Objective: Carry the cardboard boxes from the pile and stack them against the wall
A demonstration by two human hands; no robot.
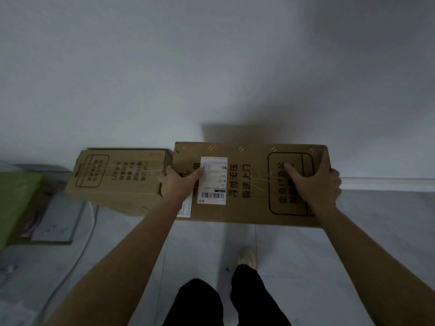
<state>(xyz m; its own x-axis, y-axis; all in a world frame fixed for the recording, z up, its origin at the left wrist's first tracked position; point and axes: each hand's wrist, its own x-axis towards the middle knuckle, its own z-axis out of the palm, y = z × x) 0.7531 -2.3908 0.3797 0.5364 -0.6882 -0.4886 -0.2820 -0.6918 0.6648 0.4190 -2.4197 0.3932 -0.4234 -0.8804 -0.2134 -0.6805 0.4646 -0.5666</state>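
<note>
A long brown cardboard box (pixel 249 184) with black print and a white shipping label is held in front of me, above the floor and close to the white wall (pixel 211 67). My left hand (pixel 176 182) grips its left end, thumb lying across the top by the label. My right hand (pixel 315 182) grips the right end, thumb on top and fingers wrapped over the edge. To its left, a second cardboard box (pixel 117 180) of the same print stands on the floor against the wall.
At the far left a green object (pixel 16 203) and a grey flat device (pixel 58 220) lie on cardboard, with a thin cable (pixel 77 255) running over the grey tiled floor. My legs and one shoe (pixel 247 257) are below the held box. A white skirting runs along the right.
</note>
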